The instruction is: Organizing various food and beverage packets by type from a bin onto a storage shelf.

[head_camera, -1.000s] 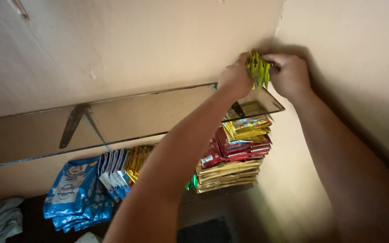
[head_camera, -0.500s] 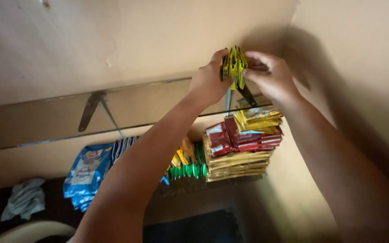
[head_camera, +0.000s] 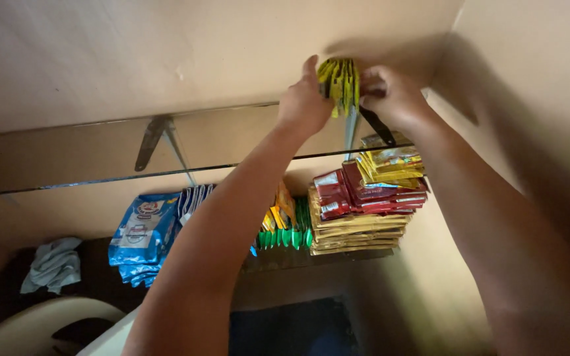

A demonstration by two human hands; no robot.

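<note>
Yellow-green sachets [head_camera: 340,82] upright between both hands, left hand [head_camera: 305,102] and right hand [head_camera: 394,95] grip clasping them

The premises appear to be a small retail shop or kiosk corner, stocked with packaged goods for sale. A glass shelf [head_camera: 166,173] on a metal bracket [head_camera: 150,142] is fixed to plain beige walls [head_camera: 133,53] where two of them meet. Below it, merchandise is held in multiples: a stack of gold, red and yellow sachets [head_camera: 364,211], a row of small green and orange packets [head_camera: 285,227] and a bundle of blue pouches [head_camera: 141,237]. Goods are sorted by kind and piled in quantity, as shop stock is. A crumpled grey cloth [head_camera: 53,265] lies on a dark surface at lower left.
</note>
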